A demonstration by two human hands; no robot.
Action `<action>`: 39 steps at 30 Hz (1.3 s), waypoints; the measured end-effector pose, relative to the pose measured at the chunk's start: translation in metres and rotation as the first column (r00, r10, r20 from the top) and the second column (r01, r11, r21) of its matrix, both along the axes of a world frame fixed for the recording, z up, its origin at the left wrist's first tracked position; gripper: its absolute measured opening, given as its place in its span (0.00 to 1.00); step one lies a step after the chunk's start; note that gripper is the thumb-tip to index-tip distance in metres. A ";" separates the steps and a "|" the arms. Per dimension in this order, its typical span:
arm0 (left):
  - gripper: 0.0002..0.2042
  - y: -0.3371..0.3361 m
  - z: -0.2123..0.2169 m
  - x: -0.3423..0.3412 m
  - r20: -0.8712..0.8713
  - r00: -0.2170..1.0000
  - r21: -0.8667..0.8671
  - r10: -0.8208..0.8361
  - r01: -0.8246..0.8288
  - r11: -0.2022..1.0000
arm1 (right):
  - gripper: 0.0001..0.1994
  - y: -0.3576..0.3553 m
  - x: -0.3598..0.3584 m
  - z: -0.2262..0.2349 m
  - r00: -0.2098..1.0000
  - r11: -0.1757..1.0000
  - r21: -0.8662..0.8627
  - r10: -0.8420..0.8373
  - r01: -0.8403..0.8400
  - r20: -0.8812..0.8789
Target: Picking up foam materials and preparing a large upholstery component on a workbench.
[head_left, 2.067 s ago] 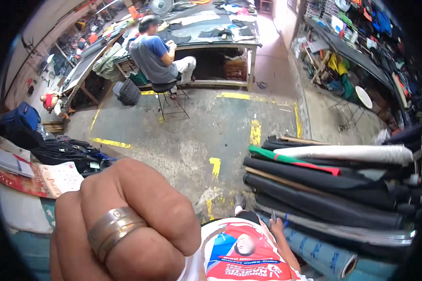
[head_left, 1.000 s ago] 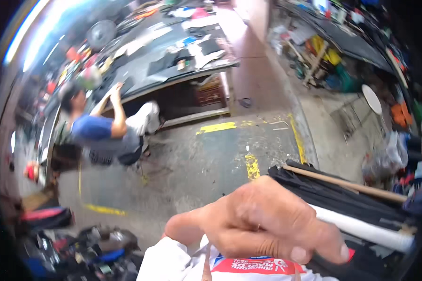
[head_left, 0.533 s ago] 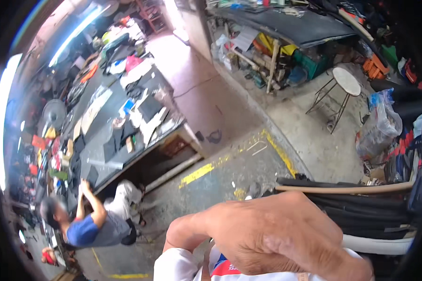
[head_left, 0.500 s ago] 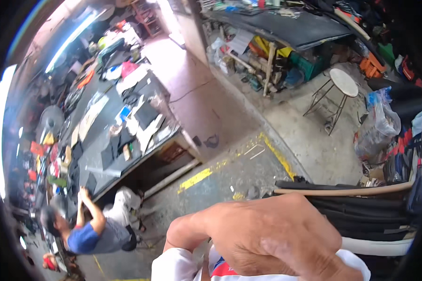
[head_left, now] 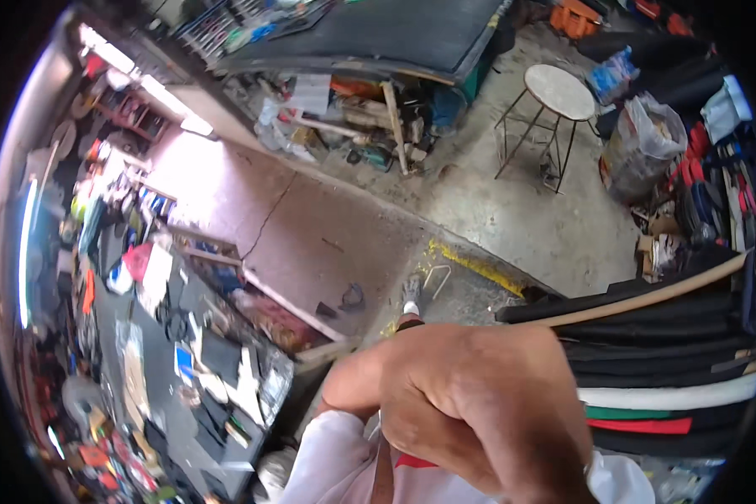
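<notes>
Bare skin of my left forearm [head_left: 353,380] comes out of a white sleeve [head_left: 332,458] at the lower edge and bends across in front of my body. Very close to the camera, my right hand [head_left: 504,391] overlaps it, its back and wrist towards me. The fingers of both hands are hidden, and no held object shows. Between the arms, a white garment with a bit of red and a narrow brown strap [head_left: 384,470] are visible. Beyond the hands, a grey shoe [head_left: 412,290] with a white sock stands on the floor.
On the left stands a cluttered dark worktable [head_left: 155,403]; a person's pale trouser leg [head_left: 275,472] shows beside it. Rolls of dark material [head_left: 647,370] lie at right. Further off are a round stool [head_left: 560,91], a plastic bag [head_left: 647,143] and a black-topped table [head_left: 370,38].
My view has turned and advanced: the left worktable has slid down and left, the stool up and left. The person at the table is mostly out of view. My hands stay close to my body.
</notes>
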State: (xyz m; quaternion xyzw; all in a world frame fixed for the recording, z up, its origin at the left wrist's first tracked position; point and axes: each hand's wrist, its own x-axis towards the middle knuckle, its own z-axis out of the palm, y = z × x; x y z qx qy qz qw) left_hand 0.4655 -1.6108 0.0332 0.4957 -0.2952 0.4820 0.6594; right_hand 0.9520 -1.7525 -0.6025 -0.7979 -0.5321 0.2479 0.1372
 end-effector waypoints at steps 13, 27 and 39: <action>0.15 0.267 -0.078 -0.169 -0.827 -0.304 0.480 0.473 -0.819 0.314 | 0.23 0.092 -0.180 0.161 0.881 0.881 -0.042 -0.472 0.471 -0.038; 0.35 0.531 -0.201 -0.111 -0.096 -0.834 0.979 0.543 0.021 0.205 | 0.19 0.694 -0.121 0.236 0.956 0.973 0.140 -0.145 0.185 -0.253; 0.27 0.552 -0.166 -0.108 -0.128 -0.899 0.938 0.418 0.027 0.345 | 0.25 0.942 -0.108 0.133 0.461 0.849 -0.406 -0.525 0.337 -0.715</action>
